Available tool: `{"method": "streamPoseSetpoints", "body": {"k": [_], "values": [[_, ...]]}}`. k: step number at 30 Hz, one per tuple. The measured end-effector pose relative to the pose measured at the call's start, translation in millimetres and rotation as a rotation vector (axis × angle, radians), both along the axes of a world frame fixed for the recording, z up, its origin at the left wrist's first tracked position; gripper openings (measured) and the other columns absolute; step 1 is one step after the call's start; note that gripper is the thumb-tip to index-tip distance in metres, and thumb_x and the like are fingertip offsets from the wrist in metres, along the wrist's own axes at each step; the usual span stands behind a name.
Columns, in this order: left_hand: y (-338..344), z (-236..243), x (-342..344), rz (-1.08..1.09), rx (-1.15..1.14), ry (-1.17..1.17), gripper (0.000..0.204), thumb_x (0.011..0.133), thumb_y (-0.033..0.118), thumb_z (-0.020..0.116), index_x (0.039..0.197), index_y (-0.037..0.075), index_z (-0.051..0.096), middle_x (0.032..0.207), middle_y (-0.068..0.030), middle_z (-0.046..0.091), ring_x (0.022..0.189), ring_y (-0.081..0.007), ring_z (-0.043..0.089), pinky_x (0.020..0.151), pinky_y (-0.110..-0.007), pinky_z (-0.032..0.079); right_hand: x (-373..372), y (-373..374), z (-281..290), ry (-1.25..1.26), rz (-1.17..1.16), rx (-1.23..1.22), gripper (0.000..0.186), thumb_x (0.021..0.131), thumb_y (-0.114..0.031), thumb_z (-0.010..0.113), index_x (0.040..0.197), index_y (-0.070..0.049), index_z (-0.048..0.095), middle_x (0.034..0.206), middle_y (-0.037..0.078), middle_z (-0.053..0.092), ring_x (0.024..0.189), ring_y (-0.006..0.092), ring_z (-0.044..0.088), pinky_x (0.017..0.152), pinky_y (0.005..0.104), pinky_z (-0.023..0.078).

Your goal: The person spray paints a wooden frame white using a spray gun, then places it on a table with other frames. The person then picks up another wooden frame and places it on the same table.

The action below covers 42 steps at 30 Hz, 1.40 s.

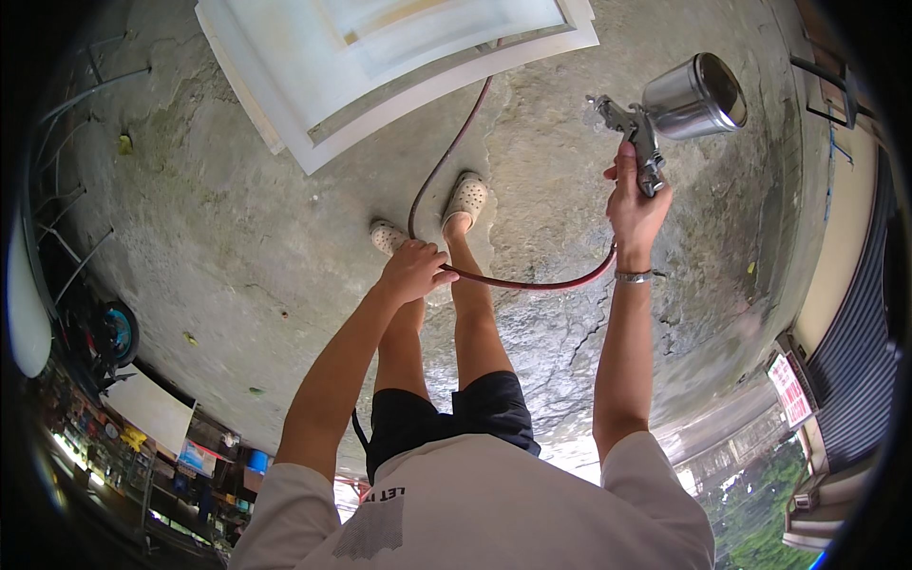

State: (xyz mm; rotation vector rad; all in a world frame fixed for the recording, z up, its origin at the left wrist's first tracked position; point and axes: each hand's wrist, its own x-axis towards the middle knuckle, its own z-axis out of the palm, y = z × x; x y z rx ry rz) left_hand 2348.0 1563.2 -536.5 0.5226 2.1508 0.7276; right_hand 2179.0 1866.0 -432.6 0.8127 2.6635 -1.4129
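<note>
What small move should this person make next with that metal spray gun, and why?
Probably ease the right hand leftward, bringing the spray gun nearer the white panel. The gun is off to the panel's right, and the left hand holds the red hose, which curves loosely between the hands, so there seems to be slack.

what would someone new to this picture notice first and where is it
Probably the shiny silver spray gun with its wide cylindrical metal cup, held in the right hand at upper right. Next, the dark-red flexible hose, curving from the right hand to the left hand near the centre, then up toward the large white framed panel at the top. Pale perforated clogs stand out near the middle.
</note>
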Motion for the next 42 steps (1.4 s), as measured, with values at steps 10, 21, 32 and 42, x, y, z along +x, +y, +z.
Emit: {"method": "streamPoseSetpoints", "body": {"k": [10, 21, 32, 42], "values": [[33.2, 5.8, -24.8, 0.109, 0.009, 0.022, 0.04, 0.095, 0.046, 0.06, 0.088, 0.007, 0.068, 0.085, -0.0112, 0.066, 0.089, -0.0319, 0.064, 0.084, -0.045, 0.048, -53.1, 54.8, -1.0, 0.165, -0.091, 0.263, 0.043, 0.097, -0.038, 0.066, 0.085, 0.003, 0.073, 0.069, 0.007, 0.071, 0.039, 0.0072, 0.051, 0.036, 0.0268, 0.037], [-2.1, 11.0, -12.1, 0.03, 0.053, -0.029, 0.037, 0.093, 0.042, 0.063, 0.089, 0.006, 0.067, 0.088, -0.0127, 0.066, 0.09, -0.0311, 0.065, 0.084, -0.045, 0.049, -30.7, -15.2, 23.1, -0.024, 0.02, 0.089, 0.046, 0.094, -0.043, 0.07, 0.083, 0.002, 0.073, 0.062, 0.005, 0.067, 0.058, 0.009, 0.062, 0.055, 0.0272, 0.047], [-84.2, 3.7, 8.6, -0.064, 0.049, 0.011, 0.033, 0.09, 0.039, 0.066, 0.097, 0.007, 0.067, 0.1, -0.0099, 0.065, 0.104, -0.0279, 0.062, 0.089, -0.042, 0.048, 22.5, -128.0, 54.8, -0.108, 0.139, 0.02, 0.038, 0.094, -0.032, 0.072, 0.088, 0.005, 0.071, 0.061, 0.008, 0.065, 0.06, 0.0101, 0.064, 0.057, 0.0266, 0.048], [-133.7, -8.0, 25.5, -0.128, 0.07, 0.052, 0.033, 0.086, 0.039, 0.07, 0.095, 0.007, 0.067, 0.098, -0.0092, 0.063, 0.101, -0.0277, 0.063, 0.086, -0.042, 0.049, 67.7, -204.5, 60.0, -0.089, 0.289, -0.043, 0.026, 0.092, -0.021, 0.074, 0.086, 0.003, 0.067, 0.057, 0.011, 0.054, 0.05, 0.0132, 0.046, 0.05, 0.0313, 0.041]]}}
